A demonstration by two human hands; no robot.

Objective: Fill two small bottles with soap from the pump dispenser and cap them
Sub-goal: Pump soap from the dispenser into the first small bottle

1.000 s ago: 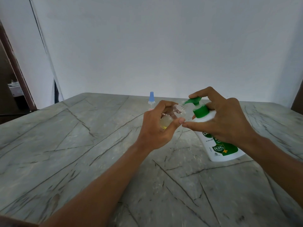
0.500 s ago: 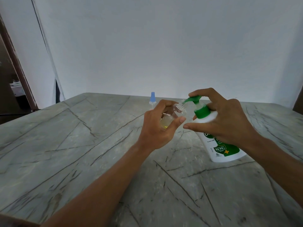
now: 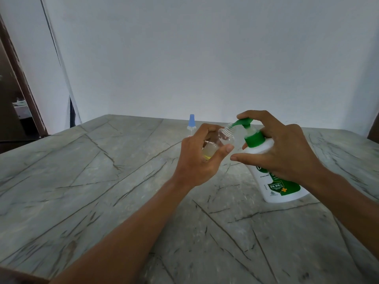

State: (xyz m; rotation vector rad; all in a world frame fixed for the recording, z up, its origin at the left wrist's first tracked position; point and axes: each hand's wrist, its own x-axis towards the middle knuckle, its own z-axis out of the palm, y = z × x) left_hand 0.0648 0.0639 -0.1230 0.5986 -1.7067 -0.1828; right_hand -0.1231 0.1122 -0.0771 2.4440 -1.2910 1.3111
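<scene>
Head view: left hand (image 3: 196, 158) grips clear bottle (image 3: 223, 137), tilted, uncapped, threaded mouth right at spout of pump (image 3: 244, 121); little yellowish soap inside, low. Right hand (image 3: 281, 152) curled round dispenser (image 3: 283, 189), index finger on pump top. Dispenser stands on table (image 3: 82, 181), right side. Second bottle (image 3: 191, 125), blue cap, upright behind left hand.

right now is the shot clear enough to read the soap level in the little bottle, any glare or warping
Head view: soft, even light, no glare on the clear bottle or pump dispenser; yellowish soap shows low in it, partly hidden by the left hand. Same view: wide-angle bends the door frame at the left edge; the blue-capped bottle looks slightly soft.
</scene>
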